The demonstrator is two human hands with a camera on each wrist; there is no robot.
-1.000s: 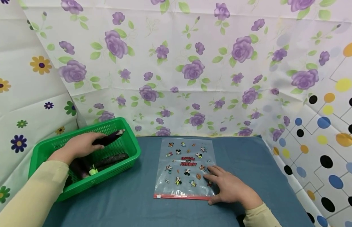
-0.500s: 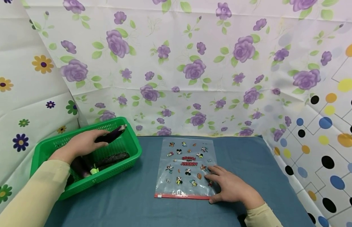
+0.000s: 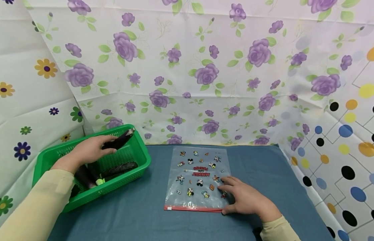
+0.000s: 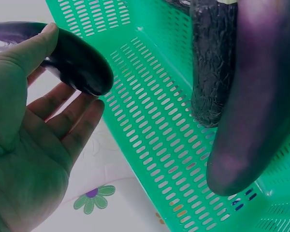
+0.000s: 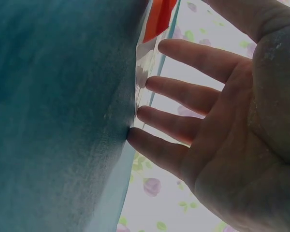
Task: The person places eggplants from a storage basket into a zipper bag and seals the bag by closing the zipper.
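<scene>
My left hand (image 3: 88,151) pinches a dark purple eggplant (image 3: 118,142) between thumb and fingers, over the green plastic basket (image 3: 143,160). The eggplant tilts, its pale stem end up and toward the right. In the left wrist view, the thumb lies across its upper side and its rounded end (image 4: 87,72) sticks out past the fingers. My right hand (image 3: 245,197) rests with spread fingers on the right edge of a clear zip bag (image 3: 190,197), which lies flat with its red slider strip toward me. The right wrist view shows the fingertips touching the bag's edge.
Inside the basket lie another eggplant (image 4: 256,106), a dark wrinkled cucumber-like vegetable (image 4: 212,63) and a similar one (image 3: 120,169) nearer the basket's right end. A blue cloth (image 3: 135,214) covers the table. Flowered sheets (image 3: 187,73) hang behind and beside it.
My left hand has lifted the eggplant slightly, and its stem end has risen and swung a little right. The right hand stays put on the bag.
</scene>
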